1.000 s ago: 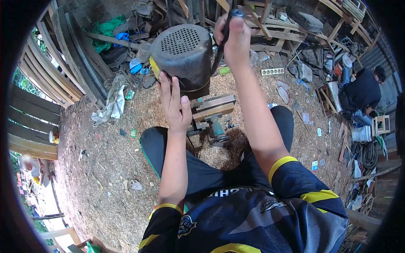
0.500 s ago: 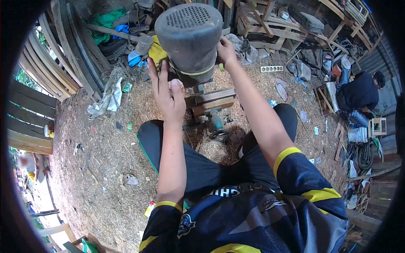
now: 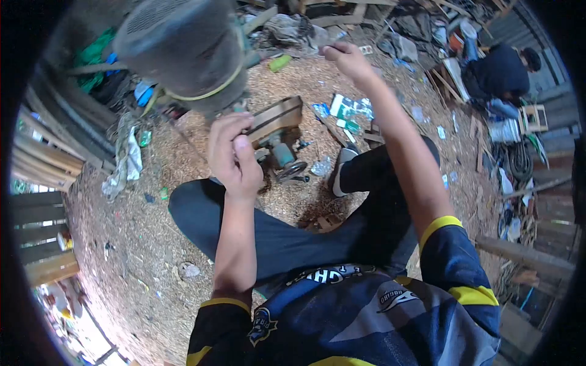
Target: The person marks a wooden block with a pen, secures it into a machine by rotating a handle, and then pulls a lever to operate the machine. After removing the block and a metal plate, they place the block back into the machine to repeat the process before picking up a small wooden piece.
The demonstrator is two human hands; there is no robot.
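A tall machine with a grey, vented motor housing [image 3: 183, 52] leans into the upper left of the view. Under it, two wooden pieces [image 3: 278, 119] lie together on the machine's bed, above a greenish support with a handwheel [image 3: 291, 172]. Just below the housing and left of the wood is my left hand [image 3: 235, 158], its fingers curled with the thumb close to them. Whatever it grips is hidden. My right hand [image 3: 351, 63] is closed, raised to the right of the machine and apart from it. What it may hold cannot be made out.
Wood shavings cover the floor [image 3: 146, 238]. A green and white packet [image 3: 349, 110] lies beyond my right foot. At the right, a person in dark clothes [image 3: 497, 73] bends beside a wooden frame [image 3: 533, 118]. Boards [image 3: 46, 146] lean at the left.
My right hand has left the side of the housing and moved right, now closed. My left hand's spread fingers have curled, lower down. The view has turned, so the machine appears farther left.
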